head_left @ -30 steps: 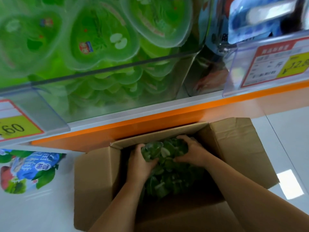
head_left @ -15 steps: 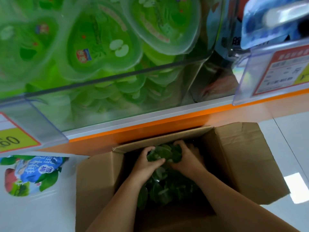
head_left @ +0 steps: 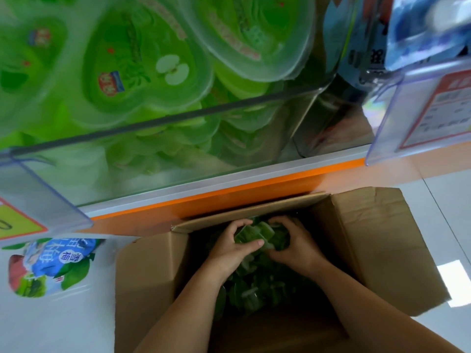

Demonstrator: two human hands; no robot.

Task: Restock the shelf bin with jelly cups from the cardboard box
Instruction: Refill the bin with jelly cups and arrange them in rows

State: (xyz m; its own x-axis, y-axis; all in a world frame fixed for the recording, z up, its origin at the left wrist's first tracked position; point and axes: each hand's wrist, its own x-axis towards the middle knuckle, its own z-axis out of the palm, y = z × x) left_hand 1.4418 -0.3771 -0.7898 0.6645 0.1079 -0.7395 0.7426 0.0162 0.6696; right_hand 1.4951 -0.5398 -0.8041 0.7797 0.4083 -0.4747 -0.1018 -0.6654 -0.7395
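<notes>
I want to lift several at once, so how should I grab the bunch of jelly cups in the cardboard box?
Come down through the cardboard box's open top and clasp the bunch of jelly cups at its two outer sides. They lie loose and heaped, so left hand and right hand pressing inward probably hold best.

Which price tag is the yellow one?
The left price tag, up and left of the cardboard box. Its face is yellow with a red edge, while the right price tag shows white with a red top.

two hands [head_left: 233,249] [head_left: 297,248], one cardboard box [head_left: 377,240], many jelly cups [head_left: 252,234]
</notes>
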